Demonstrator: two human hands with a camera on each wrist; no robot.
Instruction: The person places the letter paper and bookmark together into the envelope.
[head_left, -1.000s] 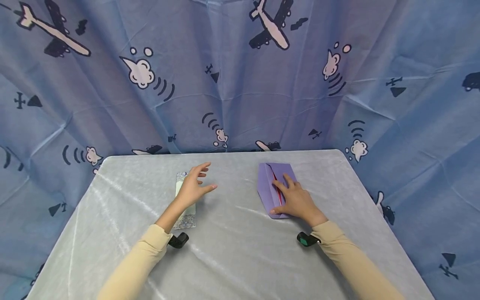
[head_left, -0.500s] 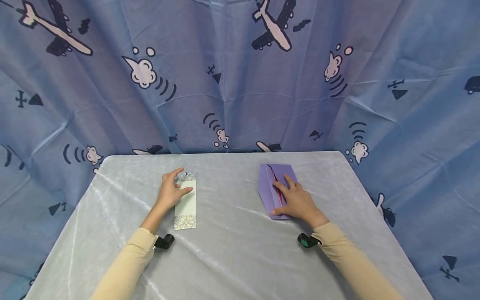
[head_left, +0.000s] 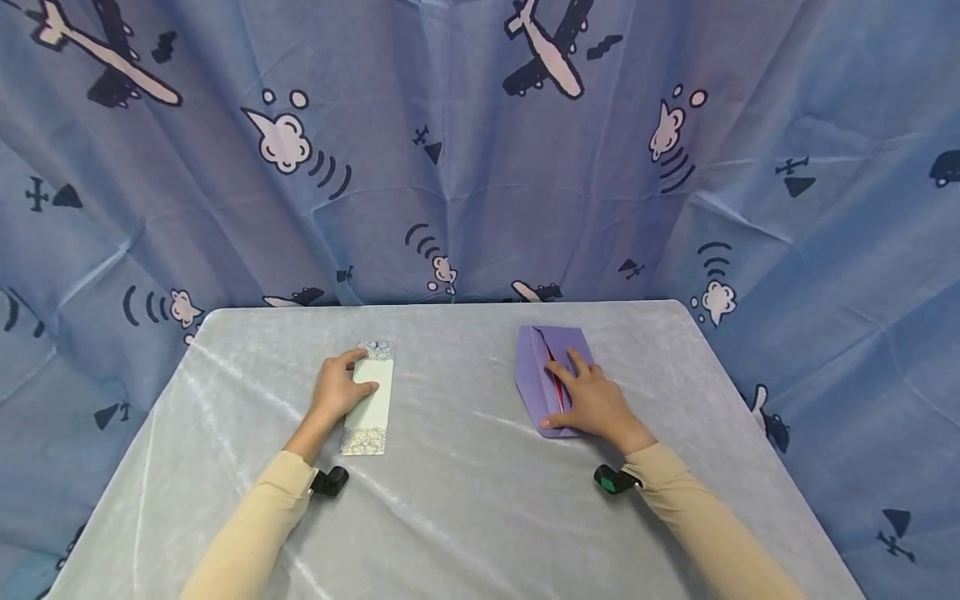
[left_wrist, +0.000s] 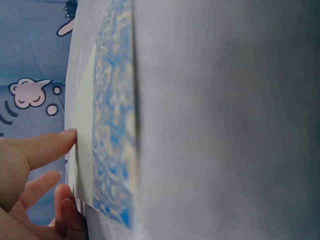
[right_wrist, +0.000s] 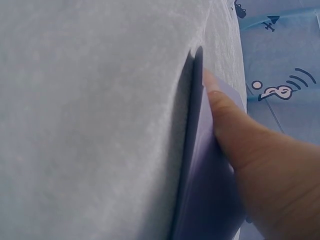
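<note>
Card (head_left: 375,404) with patterned ends (head_left: 363,442); purple envelope (head_left: 531,375)

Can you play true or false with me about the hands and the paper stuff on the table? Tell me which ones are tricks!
1. The left hand touches the card. True.
2. The right hand rests on the purple envelope. True.
3. The card lies on top of the envelope. False: they are apart on the table.
4. Something red shows in the envelope's opening. True.
5. The card is plain all over. False: it has a pattern at both ends.
6. Only flowers are printed behind the table. False: the curtain shows planes.
</note>
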